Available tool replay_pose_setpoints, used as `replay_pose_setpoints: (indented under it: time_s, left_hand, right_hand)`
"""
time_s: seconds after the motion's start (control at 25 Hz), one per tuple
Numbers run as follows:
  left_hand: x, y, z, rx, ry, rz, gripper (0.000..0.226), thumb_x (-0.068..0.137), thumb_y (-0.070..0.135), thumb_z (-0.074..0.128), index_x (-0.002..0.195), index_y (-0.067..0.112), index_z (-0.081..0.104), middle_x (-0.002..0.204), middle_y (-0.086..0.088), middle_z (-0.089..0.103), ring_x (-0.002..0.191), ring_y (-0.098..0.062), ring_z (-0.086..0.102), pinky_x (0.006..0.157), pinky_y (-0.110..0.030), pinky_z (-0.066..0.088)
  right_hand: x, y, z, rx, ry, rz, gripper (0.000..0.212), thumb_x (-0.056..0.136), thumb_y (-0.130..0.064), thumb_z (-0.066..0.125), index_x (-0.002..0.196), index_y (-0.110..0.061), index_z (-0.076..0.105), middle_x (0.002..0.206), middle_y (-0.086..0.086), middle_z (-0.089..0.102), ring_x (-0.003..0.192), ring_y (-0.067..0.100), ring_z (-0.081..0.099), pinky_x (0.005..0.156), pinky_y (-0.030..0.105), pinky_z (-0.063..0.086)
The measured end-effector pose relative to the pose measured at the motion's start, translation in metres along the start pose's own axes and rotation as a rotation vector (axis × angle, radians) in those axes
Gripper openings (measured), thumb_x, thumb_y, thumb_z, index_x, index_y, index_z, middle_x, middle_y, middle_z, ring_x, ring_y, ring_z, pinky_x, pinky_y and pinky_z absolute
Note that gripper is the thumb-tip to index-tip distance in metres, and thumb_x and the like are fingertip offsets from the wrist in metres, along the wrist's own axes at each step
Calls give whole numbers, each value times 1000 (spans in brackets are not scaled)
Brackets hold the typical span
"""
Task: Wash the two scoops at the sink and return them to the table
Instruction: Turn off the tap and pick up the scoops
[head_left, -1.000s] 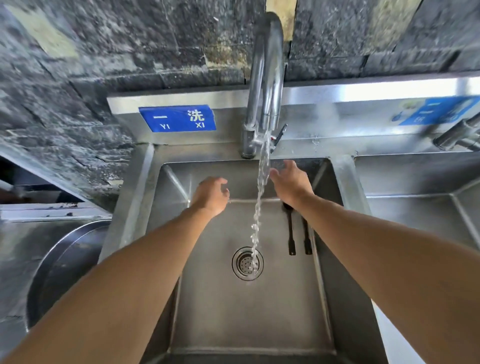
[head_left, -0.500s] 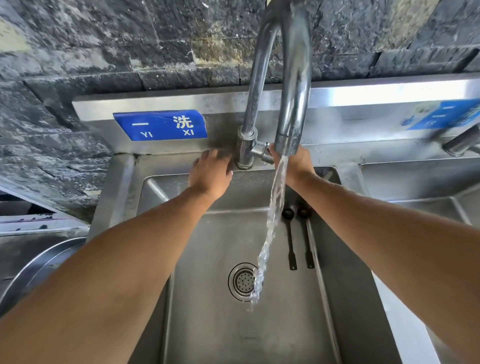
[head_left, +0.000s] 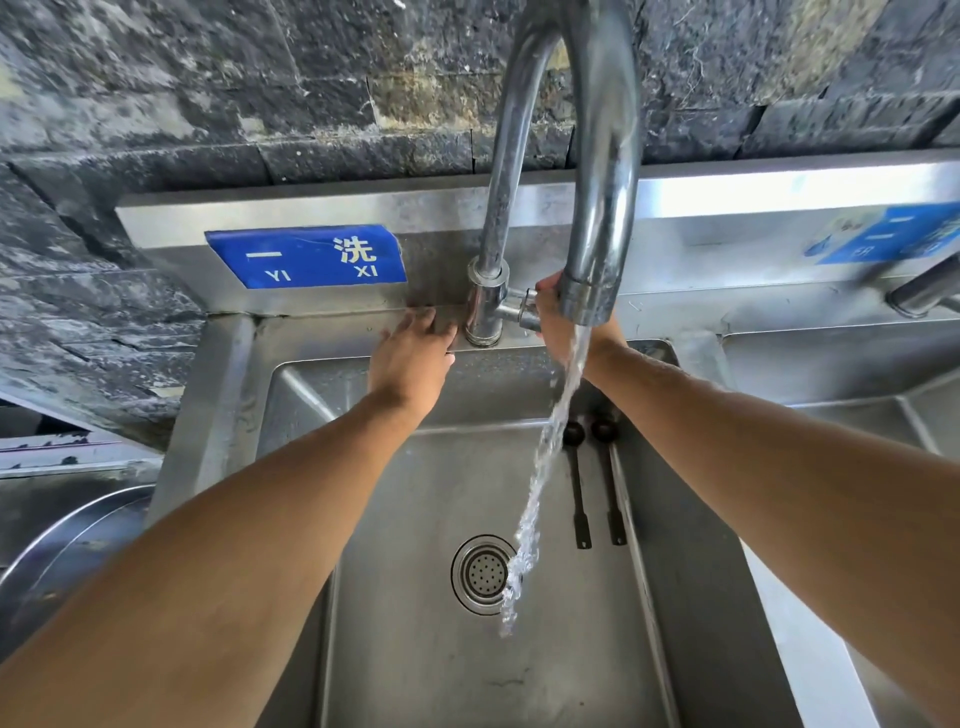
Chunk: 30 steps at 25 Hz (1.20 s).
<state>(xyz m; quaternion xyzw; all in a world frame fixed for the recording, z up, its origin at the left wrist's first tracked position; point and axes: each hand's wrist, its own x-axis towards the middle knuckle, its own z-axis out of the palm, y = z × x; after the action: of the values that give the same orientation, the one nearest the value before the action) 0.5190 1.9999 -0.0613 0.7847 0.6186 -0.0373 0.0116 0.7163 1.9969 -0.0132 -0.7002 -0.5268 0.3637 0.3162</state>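
Two dark long-handled scoops, a left scoop (head_left: 576, 478) and a right scoop (head_left: 609, 475), lie side by side on the bottom of the steel sink (head_left: 415, 649), bowls toward the back wall, near its right side. Water streams from the tall curved faucet (head_left: 597, 171) down beside the drain (head_left: 480, 573). My left hand (head_left: 413, 356) rests with fingers spread on the sink's back ledge, just left of the faucet base. My right hand (head_left: 558, 322) grips the faucet's side handle, partly hidden behind the spout.
A blue sign (head_left: 306, 255) is stuck on the steel backsplash. A second basin (head_left: 857, 374) with another tap (head_left: 924, 291) lies to the right. A large round metal bowl (head_left: 67, 561) sits at lower left. A dark stone wall rises behind.
Both hands moved forward from over the basin: the left onto the back ledge, the right onto the faucet handle. My head came closer to the faucet. Water keeps running.
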Motion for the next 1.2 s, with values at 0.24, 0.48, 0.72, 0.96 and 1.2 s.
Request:
replay_pose_setpoints:
  time_s: [0.24, 0.48, 0.72, 0.96, 1.2]
  left_hand:
    - [0, 2, 1, -2, -6, -8, 45, 99, 30, 56, 142, 19, 51, 151, -11, 44, 141, -31, 39, 108, -49, 40]
    - [1, 6, 1, -13, 9, -26, 36, 95, 25, 61, 130, 18, 59, 137, -10, 52, 129, -31, 47, 101, -51, 45]
    - [0, 6, 1, -16, 20, -18, 36, 95, 23, 62, 130, 17, 60, 137, -10, 53, 128, -31, 48, 101, -52, 44]
    - [-4, 17, -6, -124, 21, -70, 41, 85, 3, 60, 125, 14, 61, 133, -12, 55, 126, -33, 49, 104, -51, 44]
    - [-32, 41, 5, -96, 185, -80, 45, 77, 14, 61, 122, 9, 60, 120, -16, 55, 110, -37, 52, 89, -45, 44]
  right_hand:
    - [4, -5, 1, -175, 10, -44, 40, 107, -26, 40, 70, -34, 27, 75, -14, 33, 86, 18, 45, 67, 21, 34]
    - [1, -9, 0, -217, 37, -42, 41, 106, -23, 42, 69, -33, 27, 73, -11, 33, 83, 20, 45, 61, 17, 28]
    - [-3, -15, 1, -257, 64, -69, 40, 106, -19, 43, 68, -27, 31, 69, -8, 35, 62, 10, 39, 57, 18, 30]
    - [-11, -18, -10, -171, 9, -22, 20, 102, -13, 47, 87, -3, 55, 92, 21, 64, 84, 34, 64, 79, 53, 60]
    - [-28, 4, -13, -194, 65, -19, 60, 94, -43, 65, 140, -7, 51, 118, 14, 70, 97, 26, 68, 85, 43, 60]
